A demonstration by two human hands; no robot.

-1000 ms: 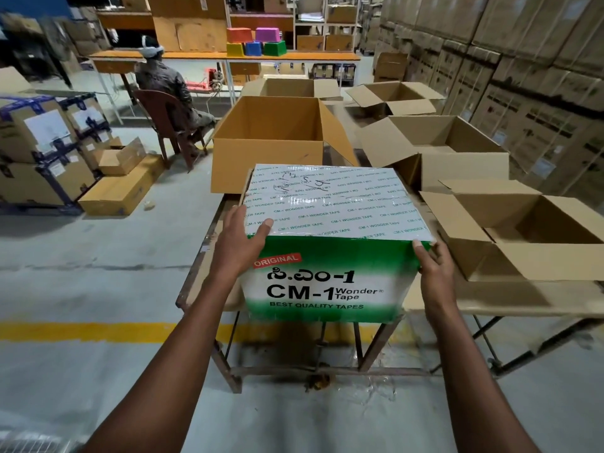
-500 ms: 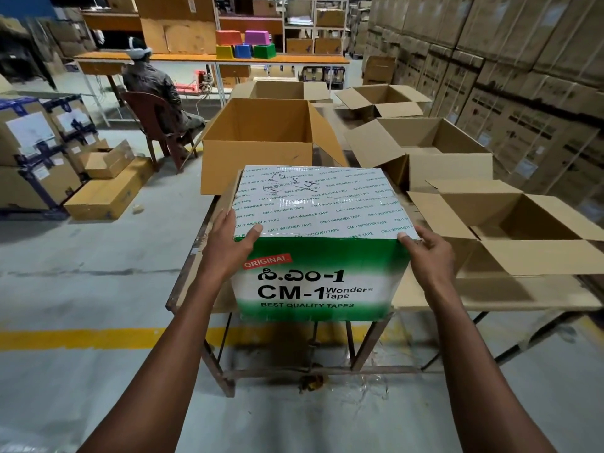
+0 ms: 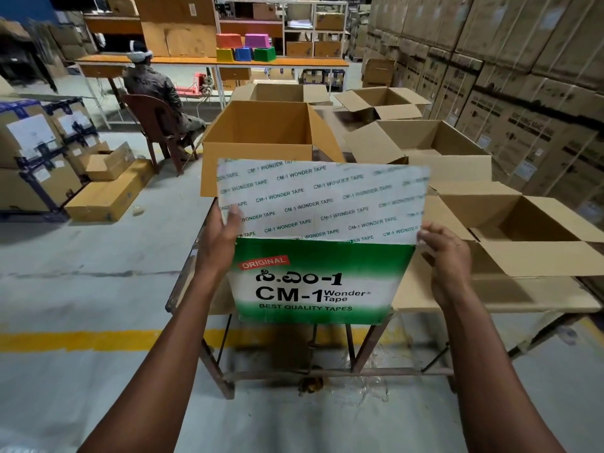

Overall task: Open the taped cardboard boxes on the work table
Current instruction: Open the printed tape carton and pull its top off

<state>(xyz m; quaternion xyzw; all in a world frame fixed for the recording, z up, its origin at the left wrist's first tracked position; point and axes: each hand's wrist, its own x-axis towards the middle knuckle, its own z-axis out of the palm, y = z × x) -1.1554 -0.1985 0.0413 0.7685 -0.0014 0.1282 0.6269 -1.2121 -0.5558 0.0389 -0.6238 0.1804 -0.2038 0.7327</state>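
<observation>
1. The left hand (image 3: 219, 238) grips the near-left corner of the box's printed top flap (image 3: 322, 199), thumb curled over its face and the other fingers hidden behind it.
2. The right hand (image 3: 446, 256) meets the flap's near-right corner with its fingers bent at the edge. It looks like a grasp, though the fingertips are partly hidden by the box.
3. The flap belongs to the CM-1 Wonder Tape box (image 3: 313, 282), a green-and-white carton. It stands raised towards the camera, so the top reads as open on this side. The box's inside is hidden behind the flap.
4. The box sits at the near edge of the work table (image 3: 490, 294), left of its middle.
5. Beyond and to the right stand open brown cartons: a large one (image 3: 261, 138) just behind, one at near right (image 3: 523, 230) and more farther back (image 3: 421, 138).
6. By my reading, most boxes here are already opened. This one is partway, and its remaining flaps still need folding back. No sealed box shows on the table.
7. At far left a seated person (image 3: 153, 86) faces a bench, and stacked cartons (image 3: 523, 76) line the right wall.
</observation>
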